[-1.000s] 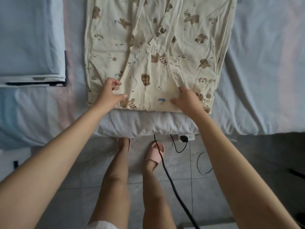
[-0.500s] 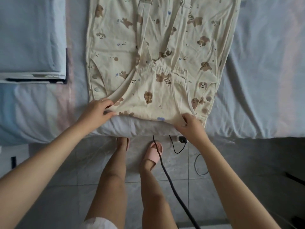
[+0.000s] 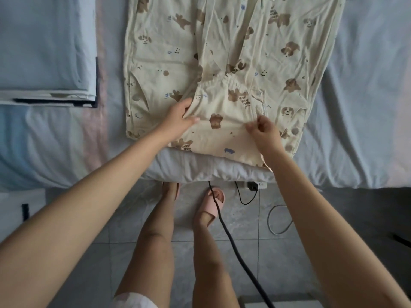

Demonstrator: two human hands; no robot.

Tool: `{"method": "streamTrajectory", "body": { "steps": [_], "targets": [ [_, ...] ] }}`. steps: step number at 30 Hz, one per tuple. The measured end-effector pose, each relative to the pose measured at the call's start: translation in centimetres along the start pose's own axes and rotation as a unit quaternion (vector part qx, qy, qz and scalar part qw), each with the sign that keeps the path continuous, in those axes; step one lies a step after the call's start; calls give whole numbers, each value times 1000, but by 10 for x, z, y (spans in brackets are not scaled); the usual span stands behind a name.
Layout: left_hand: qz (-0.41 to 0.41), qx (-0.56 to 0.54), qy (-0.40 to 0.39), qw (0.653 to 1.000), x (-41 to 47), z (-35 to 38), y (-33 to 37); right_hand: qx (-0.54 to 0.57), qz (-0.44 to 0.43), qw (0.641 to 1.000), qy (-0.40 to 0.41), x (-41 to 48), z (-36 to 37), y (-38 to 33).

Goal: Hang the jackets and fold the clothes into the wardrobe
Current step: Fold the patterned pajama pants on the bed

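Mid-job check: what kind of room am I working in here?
Most likely a bedroom. The printed garment lies on a bed covered in pale blue, folded bedding sits at its left, and a tiled floor with a power strip is below.

The printed pyjamas (image 3: 166, 63) run off the top edge beyond the left hand (image 3: 178, 121) and right hand (image 3: 264, 132); left fingertips hidden under a fold; lettering (image 3: 244, 100) between the hands too small to read.

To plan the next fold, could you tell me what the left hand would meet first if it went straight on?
The left hand grips the printed pyjamas; straight on it would likely slide over them toward the gathered waistband.
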State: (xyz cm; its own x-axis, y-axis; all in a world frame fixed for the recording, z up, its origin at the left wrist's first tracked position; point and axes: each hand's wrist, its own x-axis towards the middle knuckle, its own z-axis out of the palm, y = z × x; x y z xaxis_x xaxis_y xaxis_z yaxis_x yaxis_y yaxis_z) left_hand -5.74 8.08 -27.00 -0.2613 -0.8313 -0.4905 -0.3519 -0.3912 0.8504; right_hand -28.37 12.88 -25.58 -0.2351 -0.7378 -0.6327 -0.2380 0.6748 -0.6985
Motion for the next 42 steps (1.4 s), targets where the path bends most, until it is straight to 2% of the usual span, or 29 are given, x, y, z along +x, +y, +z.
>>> {"method": "streamTrajectory", "body": {
  "steps": [2,5,9,11,13,15,17,20,23,25,28,31,36,38,39,42],
  "targets": [
    [28,15,55,998,9,0,2,11,-4,999,38,2,4,-2],
    [21,109,79,991,15,-6,-5,-18,-5,998,65,7,14,-6],
    [49,296,124,946,3,-17,-27,-145,-33,982,114,10,25,-13],
    [59,340,115,932,0,-18,-31,-210,-29,971,111,15,30,-22],
    [67,314,97,942,6,-16,-32,-203,-3,976,85,23,35,-32],
    [68,234,70,967,18,-12,-24,-103,12,993,63,32,36,-48],
    [16,116,27,993,33,-8,-6,36,36,998,25,47,33,-63],
    [-72,8,-32,997,64,-8,17,184,119,975,-47,75,22,-84],
    [-127,-68,-49,988,93,-16,28,235,196,949,-74,95,18,-89],
    [-125,-62,-26,990,102,-15,31,246,165,954,-41,96,22,-81],
    [-63,28,47,996,99,-11,30,187,62,978,74,77,30,-68],
    [6,74,38,997,93,-13,16,180,16,974,138,66,36,-67],
    [22,76,46,996,89,-14,1,73,-79,978,181,76,43,-69],
    [33,78,67,994,86,-9,-1,56,-50,978,195,75,43,-60],
    [36,82,80,993,84,-5,0,81,-14,973,214,75,40,-55],
    [40,146,158,976,78,7,7,196,94,926,307,87,30,-51]
  ]
}}
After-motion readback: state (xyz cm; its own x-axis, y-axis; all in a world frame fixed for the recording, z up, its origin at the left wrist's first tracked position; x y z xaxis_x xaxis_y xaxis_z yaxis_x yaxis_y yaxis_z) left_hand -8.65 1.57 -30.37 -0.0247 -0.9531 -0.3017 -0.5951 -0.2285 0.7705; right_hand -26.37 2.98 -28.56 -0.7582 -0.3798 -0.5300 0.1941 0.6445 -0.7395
